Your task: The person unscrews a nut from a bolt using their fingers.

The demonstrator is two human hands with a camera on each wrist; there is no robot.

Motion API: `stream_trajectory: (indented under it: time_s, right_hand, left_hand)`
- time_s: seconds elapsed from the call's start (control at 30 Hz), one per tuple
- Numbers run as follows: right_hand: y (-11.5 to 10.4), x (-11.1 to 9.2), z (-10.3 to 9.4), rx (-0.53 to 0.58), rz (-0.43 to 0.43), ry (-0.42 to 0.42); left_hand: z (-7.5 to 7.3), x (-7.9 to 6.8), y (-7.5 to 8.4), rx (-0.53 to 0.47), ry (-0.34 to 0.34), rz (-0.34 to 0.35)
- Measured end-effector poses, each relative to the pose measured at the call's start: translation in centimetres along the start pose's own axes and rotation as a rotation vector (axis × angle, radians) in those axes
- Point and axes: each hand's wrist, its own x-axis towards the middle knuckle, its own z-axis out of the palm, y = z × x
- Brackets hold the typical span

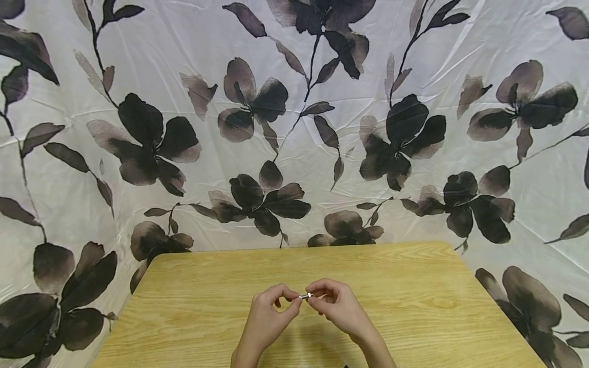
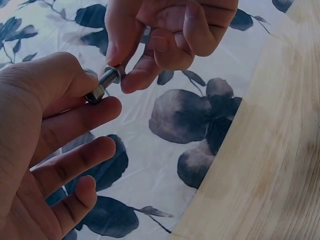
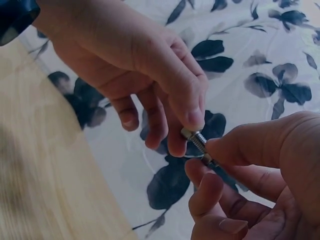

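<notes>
One floral cloth (image 1: 322, 179) hangs behind one wooden table (image 1: 207, 286). Two hands meet above the tabletop, wrists low and apart, fingertips angled inward. The left hand (image 1: 270, 316) pinches one end of a metal bolt (image 1: 305, 296) between thumb and forefinger, its other three fingers spread and slightly bent. The right hand (image 1: 344, 309) pinches the opposite end the same way, its remaining fingers curled loosely. One dark device (image 3: 17, 20) sits at the left wrist. The single bolt lies between both pairs of fingertips, threads showing, with a wider piece at each end; which is head or nut, I cannot tell.
</notes>
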Motion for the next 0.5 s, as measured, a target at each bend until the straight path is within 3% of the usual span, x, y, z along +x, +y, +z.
stream_trajectory:
  time_s: [0.5]
  right_hand:
    - [-0.86,-0.35,0.25,0.065,-0.047,0.044]
  left_hand:
    - [-0.14,0.02,0.32,-0.004,-0.013,-0.026]
